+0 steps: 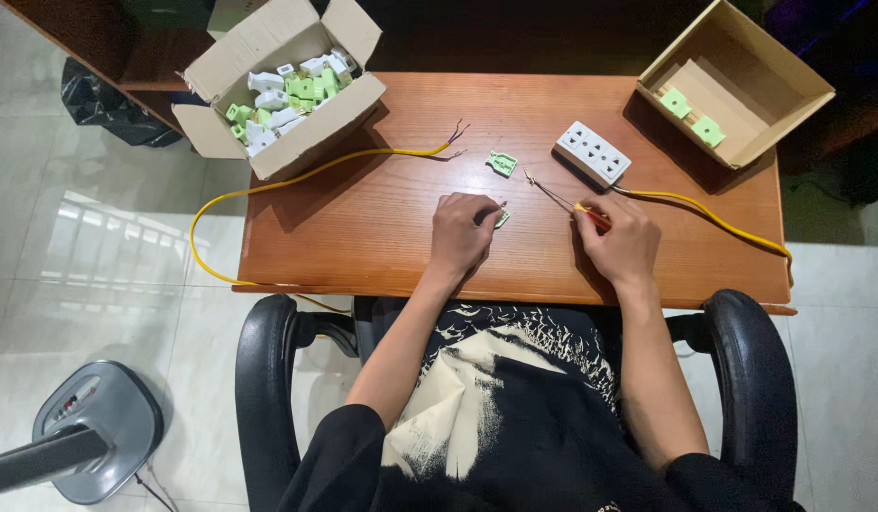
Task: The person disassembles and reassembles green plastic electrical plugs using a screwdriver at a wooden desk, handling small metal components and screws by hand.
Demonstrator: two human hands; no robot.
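My left hand [463, 232] rests on the wooden table [382, 228], its fingers closed on a small green plug part [503, 218]. My right hand [621, 240] grips a screwdriver [559, 198] with a red and yellow handle, its thin shaft pointing up and left. Another green plug part [502, 163] lies just beyond the screwdriver's tip. A white multi-socket block [593, 153] sits further back. A yellow cable [297, 177] with bared wire ends lies across the table's left half.
An open cardboard box [280, 85] full of green and white plug parts stands at the back left. Another box [738, 81] at the back right holds two green parts. A second yellow cable [714, 218] runs off the right edge. A fan base [98, 431] stands on the floor.
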